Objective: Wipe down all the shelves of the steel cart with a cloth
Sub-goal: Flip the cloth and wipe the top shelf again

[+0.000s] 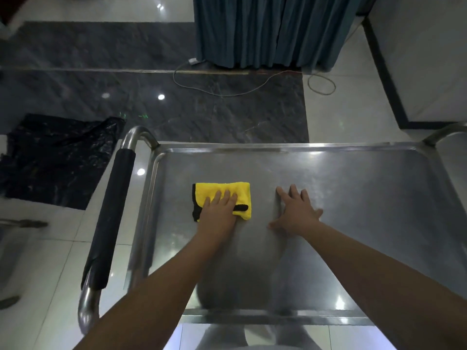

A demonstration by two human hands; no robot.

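The steel cart's top shelf [353,188] fills the lower middle of the view, a shiny tray with a raised rim. A folded yellow cloth [217,192] with black edging lies left of the shelf's centre. My left hand [221,209] presses flat on the cloth's near half, fingers straight. My right hand [297,210] rests flat on the bare steel to the right of the cloth, fingers spread. The lower shelves are hidden under the top one.
The cart's handle [111,213] with a black foam sleeve runs along the left side. A black plastic bag [55,157] lies on the floor to the left. Blue curtains [265,31] hang beyond, with a cable [202,87] looping on the dark floor. A white counter [429,59] stands right.
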